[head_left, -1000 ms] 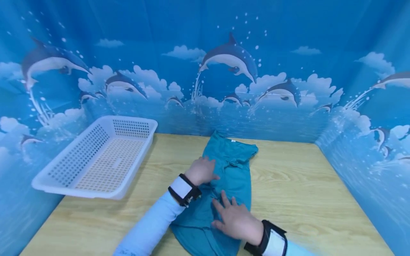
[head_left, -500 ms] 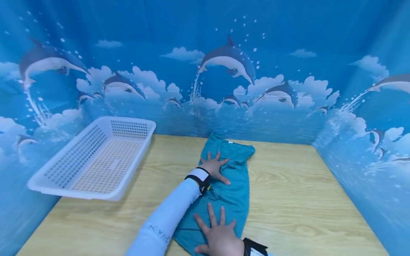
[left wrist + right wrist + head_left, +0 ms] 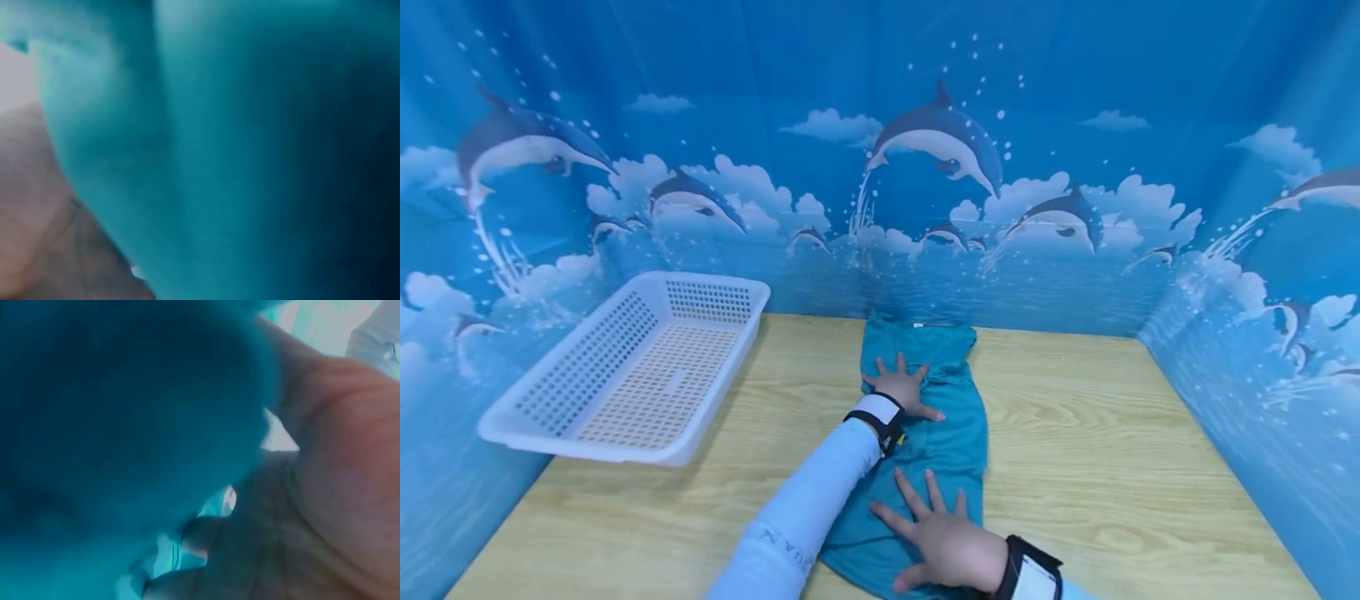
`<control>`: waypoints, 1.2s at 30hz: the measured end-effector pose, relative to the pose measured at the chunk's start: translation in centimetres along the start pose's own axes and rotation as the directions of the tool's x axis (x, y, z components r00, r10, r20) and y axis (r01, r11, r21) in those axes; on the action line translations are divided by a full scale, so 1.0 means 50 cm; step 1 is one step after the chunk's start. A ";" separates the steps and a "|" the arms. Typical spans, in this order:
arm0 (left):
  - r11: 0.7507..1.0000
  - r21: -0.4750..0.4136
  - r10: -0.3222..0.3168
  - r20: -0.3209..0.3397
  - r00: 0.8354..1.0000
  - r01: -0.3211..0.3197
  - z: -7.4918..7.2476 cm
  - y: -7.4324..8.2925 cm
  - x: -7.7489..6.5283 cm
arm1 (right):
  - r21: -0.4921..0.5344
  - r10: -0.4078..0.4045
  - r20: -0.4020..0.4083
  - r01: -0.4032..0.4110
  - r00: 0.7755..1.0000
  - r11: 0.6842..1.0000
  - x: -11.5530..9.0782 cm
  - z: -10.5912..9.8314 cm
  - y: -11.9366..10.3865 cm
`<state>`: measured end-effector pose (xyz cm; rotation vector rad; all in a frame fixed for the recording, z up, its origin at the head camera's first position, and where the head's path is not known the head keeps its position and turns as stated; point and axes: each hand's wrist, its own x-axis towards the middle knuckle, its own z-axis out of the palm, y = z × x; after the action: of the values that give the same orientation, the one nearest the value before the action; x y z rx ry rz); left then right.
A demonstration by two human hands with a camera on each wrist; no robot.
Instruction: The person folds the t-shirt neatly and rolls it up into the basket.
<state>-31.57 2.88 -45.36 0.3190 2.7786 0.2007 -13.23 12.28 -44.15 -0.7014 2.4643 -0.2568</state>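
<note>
A teal garment (image 3: 951,425), folded into a long strip with a small white label at its far end, lies on the wooden table. My left hand (image 3: 901,390) rests on its upper part, fingers spread and straight. Nearer to me, my right hand (image 3: 951,542) lies on the lower part with its fingers also spread. Blurred teal cloth (image 3: 206,150) fills most of the left wrist view, beside part of the palm. In the right wrist view the palm (image 3: 356,469) and some fingers show next to dark teal cloth (image 3: 125,425).
A white perforated plastic basket (image 3: 715,392) stands at the left of the wooden table (image 3: 1097,450). Blue curtains (image 3: 820,275) printed with dolphins and clouds hang behind and at both sides of the table.
My left hand has moved up the garment and spread its fingers. The right hand slid toward me, then back slightly to the right. The garment's far end has shifted left and lies straighter.
</note>
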 end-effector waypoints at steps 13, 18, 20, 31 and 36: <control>0.997 -0.058 -0.051 -0.002 0.999 0.051 0.000 -0.015 0.005 | 0.026 -0.035 0.056 0.033 0.998 0.999 -0.006 -0.014 0.036; 0.985 -0.162 0.046 -0.043 0.998 -0.052 -0.004 -0.056 -0.012 | 0.048 -0.100 0.021 0.099 0.995 0.994 -0.010 -0.008 0.044; 0.972 -0.196 0.114 -0.080 0.990 -0.128 -0.015 -0.077 -0.032 | 0.105 -0.140 -0.006 0.140 0.990 0.985 -0.018 -0.004 0.054; 0.855 -0.121 0.491 -0.124 0.862 -0.504 -0.009 -0.133 -0.288 | 0.140 -0.132 -0.249 0.170 0.960 0.975 -0.113 -0.012 0.125; 0.842 -0.111 0.528 -0.029 0.849 -0.528 0.037 -0.139 -0.362 | 0.141 -0.103 -0.242 0.140 0.965 0.980 -0.122 0.005 0.133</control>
<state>-15.65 -8.03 -42.63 1.0536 2.5933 0.4877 -11.61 21.17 -43.70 -0.7948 2.5875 -0.6057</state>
